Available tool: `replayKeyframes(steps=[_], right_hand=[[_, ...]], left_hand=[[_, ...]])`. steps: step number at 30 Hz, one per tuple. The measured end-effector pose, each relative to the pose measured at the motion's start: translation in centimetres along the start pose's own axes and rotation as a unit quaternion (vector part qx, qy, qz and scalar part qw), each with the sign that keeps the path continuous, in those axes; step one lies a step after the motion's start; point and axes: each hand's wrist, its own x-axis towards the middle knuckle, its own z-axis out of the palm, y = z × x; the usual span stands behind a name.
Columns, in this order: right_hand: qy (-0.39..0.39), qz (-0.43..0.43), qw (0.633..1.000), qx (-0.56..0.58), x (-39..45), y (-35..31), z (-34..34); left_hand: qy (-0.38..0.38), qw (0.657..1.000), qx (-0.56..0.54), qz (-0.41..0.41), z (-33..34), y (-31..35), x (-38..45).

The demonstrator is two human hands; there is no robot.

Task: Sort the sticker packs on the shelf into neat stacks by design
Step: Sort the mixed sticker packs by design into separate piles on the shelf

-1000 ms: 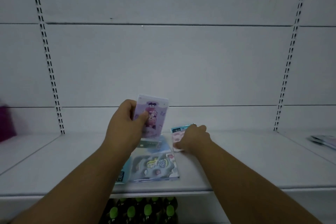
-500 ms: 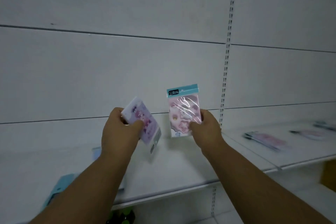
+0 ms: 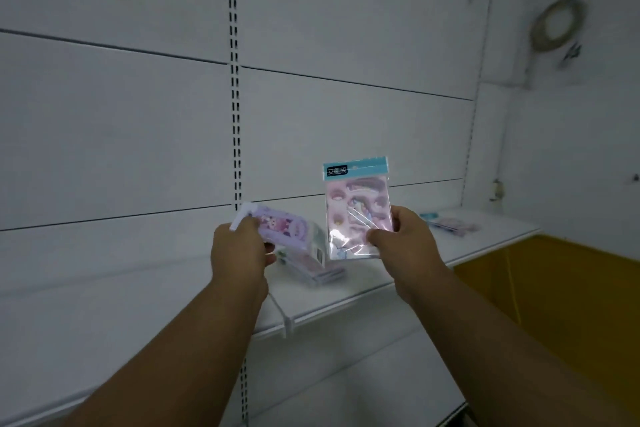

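Note:
My left hand (image 3: 242, 253) grips a purple sticker pack (image 3: 287, 230) with a cartoon figure, tilted flat over a small stack of similar packs (image 3: 318, 274) lying on the white shelf (image 3: 381, 284). My right hand (image 3: 403, 243) holds a pink sticker pack (image 3: 356, 211) with a teal header upright by its lower right corner, just right of the purple one. Farther right on the shelf lie a few pink packs (image 3: 450, 224).
A white panelled back wall with a slotted upright (image 3: 235, 114) rises behind the shelf. A yellow surface (image 3: 554, 295) lies below the shelf's right end. A coil of cable (image 3: 554, 24) hangs on the wall at the upper right.
The view has swung right along the shelf. My right hand lifted the pink pack off the shelf and carried it right; my left hand lowered the purple pack over a stack.

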Motion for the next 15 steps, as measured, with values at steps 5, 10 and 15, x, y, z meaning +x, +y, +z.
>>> replayKeyframes(steps=[5,10,15], right_hand=[[-0.011,0.025,1.000,-0.008,4.7,2.2,-2.8],[-0.022,0.025,0.999,0.008,8.2,4.0,-2.0],[-0.054,0.037,0.998,0.006,10.6,5.1,-0.3]], left_hand=[[0.023,0.996,-0.046,-0.066,4.6,-1.8,1.8],[0.023,0.998,-0.054,-0.038,5.9,-2.8,3.6],[0.061,0.993,0.100,0.017,6.2,-4.9,5.4]])
